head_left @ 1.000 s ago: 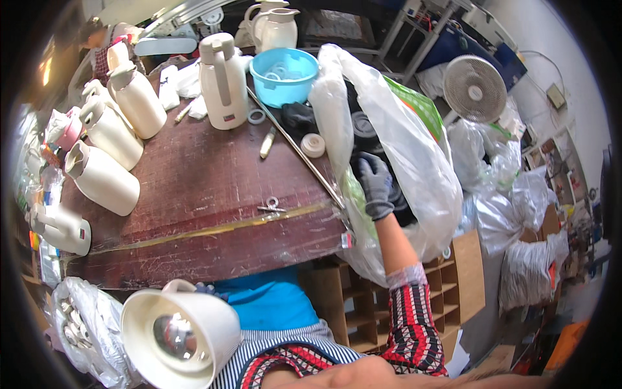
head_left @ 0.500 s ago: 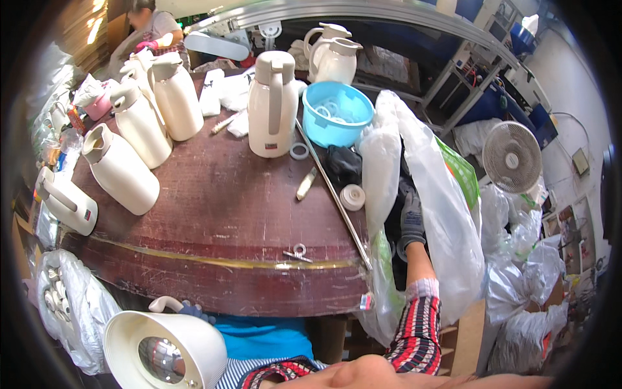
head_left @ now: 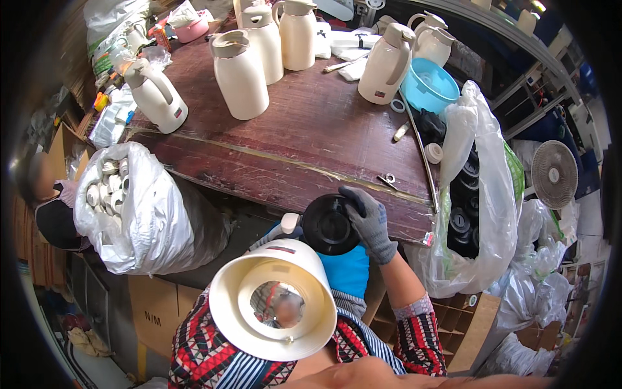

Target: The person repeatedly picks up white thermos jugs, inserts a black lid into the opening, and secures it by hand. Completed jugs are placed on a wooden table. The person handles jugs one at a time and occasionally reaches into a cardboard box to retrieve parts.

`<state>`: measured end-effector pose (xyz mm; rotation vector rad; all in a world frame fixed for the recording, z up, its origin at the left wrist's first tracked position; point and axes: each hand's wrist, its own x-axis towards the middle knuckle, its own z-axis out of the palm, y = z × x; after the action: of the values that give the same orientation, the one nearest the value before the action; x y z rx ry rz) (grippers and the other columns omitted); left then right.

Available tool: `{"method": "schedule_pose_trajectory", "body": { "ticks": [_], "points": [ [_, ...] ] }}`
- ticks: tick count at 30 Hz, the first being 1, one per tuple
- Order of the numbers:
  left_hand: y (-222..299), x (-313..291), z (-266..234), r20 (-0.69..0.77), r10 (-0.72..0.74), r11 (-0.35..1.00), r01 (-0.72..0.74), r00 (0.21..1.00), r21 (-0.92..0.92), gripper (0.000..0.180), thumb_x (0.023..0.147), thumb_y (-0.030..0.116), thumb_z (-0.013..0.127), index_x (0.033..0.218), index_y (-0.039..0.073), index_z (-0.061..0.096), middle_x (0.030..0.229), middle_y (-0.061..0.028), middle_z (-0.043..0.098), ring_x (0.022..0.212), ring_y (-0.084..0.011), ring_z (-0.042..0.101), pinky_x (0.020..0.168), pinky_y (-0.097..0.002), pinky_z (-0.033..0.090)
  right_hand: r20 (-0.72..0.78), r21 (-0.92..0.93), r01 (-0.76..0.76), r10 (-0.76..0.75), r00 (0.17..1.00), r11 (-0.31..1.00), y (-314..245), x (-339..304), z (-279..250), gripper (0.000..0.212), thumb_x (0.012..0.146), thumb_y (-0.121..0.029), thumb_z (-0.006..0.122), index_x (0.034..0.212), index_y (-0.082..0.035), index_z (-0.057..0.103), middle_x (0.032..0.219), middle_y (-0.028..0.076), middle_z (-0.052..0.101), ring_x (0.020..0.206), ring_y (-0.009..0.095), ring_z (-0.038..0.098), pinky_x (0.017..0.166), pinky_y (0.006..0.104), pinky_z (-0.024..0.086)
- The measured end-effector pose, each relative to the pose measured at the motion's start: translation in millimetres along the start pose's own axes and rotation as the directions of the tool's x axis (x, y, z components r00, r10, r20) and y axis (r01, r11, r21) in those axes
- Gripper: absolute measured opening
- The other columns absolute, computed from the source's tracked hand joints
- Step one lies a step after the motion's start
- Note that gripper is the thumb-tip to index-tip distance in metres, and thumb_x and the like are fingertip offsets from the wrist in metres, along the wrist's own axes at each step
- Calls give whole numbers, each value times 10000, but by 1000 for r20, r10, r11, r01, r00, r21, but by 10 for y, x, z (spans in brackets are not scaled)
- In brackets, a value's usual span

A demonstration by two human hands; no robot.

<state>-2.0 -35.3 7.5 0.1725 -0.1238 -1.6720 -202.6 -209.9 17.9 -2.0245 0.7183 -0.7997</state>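
Note:
A cream insulated jug (head_left: 223,311) lies tilted over my lap, its wide open end facing up and a shiny mirror-like glass part inside. My left hand (head_left: 277,236), in a grey glove, is mostly hidden behind the jug, near its handle (head_left: 289,223); it appears to grip there. Just beyond the jug's far side, my right hand (head_left: 370,223), also gloved, grips the right edge of a round black plastic cap (head_left: 327,227). More black caps (head_left: 459,223) fill a clear plastic bag (head_left: 499,249) at the table's right end.
Several cream jugs (head_left: 243,81) stand on the dark red table (head_left: 304,129). A blue basin (head_left: 431,87), a metal rod (head_left: 421,146) and small white rings are at its right. A white sack (head_left: 155,220) of pale parts stands left, beside another person (head_left: 58,214). A fan (head_left: 555,174) stands right.
My right hand has come out of the plastic bag with a black cap and moved left to the jug. The jug now sits more to the right in view, as the view has turned left.

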Motion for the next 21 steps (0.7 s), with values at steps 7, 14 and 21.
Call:
{"method": "schedule_pose_trajectory", "body": {
  "ticks": [7,14,21],
  "points": [
    [125,47,-69,101,1,1000,-4,995,23,298,1035,216,598,1308,98,617,1136,-85,695,1141,-202,655,964,-427,549,119,-475,290,-266,957,831,-430,89,171,435,902,-69,670,1329,-149,660,1208,114,694,1036,342,698,871,414,582],
    [139,72,-126,149,7,1000,-10,989,19,287,1041,218,590,1295,89,617,1116,-81,694,1122,-195,660,957,-410,552,392,-473,553,-399,829,685,-888,167,41,540,895,-161,680,1426,-160,583,1454,170,548,1316,367,539,1087,486,455],
    [167,71,-121,155,-6,999,1,988,34,277,1047,221,583,1281,80,618,1095,-78,692,1104,-187,665,950,-393,554,734,-648,749,-148,663,139,-1207,-34,322,488,931,-266,594,1387,-92,603,1278,186,600,1121,309,596,877,455,542]
  ]
}}
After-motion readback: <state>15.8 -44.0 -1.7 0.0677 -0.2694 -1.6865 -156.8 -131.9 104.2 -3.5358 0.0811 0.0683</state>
